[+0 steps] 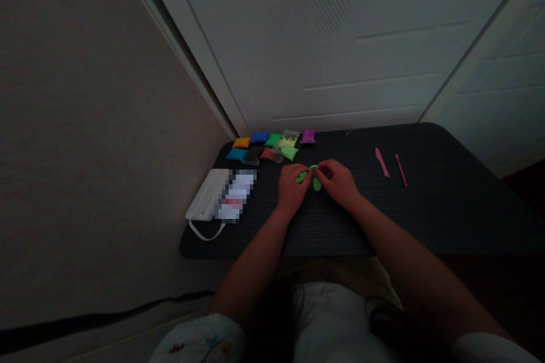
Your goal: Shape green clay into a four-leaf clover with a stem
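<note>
My left hand (293, 185) and my right hand (339, 181) meet over the middle of the dark table. Fingers of both are pinched on a small piece of light green modelling clay (314, 168) between them. Just below it a flat green oval of clay (317, 184) shows, and another green piece (301, 177) peeks out beside my left fingers. Whether these pieces are joined I cannot tell, since my fingers cover part of them.
Several coloured clay packets (259, 137) lie along the table's back left. A white case with a strap (209, 195) and a blurred phone-like object (237, 195) are at left. To the right lie a pink plastic knife (382, 162) and a thin pink tool (401, 170). A white panel (361, 57) stands behind the table.
</note>
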Tool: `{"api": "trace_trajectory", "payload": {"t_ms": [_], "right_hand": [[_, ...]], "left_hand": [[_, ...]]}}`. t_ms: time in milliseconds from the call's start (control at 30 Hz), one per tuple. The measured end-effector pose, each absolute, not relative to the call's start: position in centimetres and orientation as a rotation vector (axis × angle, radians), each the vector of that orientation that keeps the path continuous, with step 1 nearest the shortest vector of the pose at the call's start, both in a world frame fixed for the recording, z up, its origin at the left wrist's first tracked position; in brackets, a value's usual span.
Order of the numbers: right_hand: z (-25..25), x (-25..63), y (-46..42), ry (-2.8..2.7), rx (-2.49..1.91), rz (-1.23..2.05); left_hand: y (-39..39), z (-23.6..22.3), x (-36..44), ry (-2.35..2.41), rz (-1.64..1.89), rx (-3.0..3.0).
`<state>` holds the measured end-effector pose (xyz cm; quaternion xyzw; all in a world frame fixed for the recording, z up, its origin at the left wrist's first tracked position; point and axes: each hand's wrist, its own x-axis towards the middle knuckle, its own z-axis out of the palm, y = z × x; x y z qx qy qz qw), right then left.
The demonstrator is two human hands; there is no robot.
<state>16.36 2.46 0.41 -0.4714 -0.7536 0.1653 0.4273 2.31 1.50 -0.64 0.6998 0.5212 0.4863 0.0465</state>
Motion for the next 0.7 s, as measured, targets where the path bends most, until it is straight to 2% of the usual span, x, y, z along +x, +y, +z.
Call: {"api": "trace_trajectory", "payload": {"t_ms": [300,700], "right_hand": [[0.35,16.23,2.23,-1.937,-1.208,0.339],[0.33,16.17,2.24,-1.906,-1.215,0.397]], "left_hand": [[1.39,-0.75,2.51,1.624,1.496,2.057],[1.19,-0.65,2.76,1.623,1.502,1.990]]}}
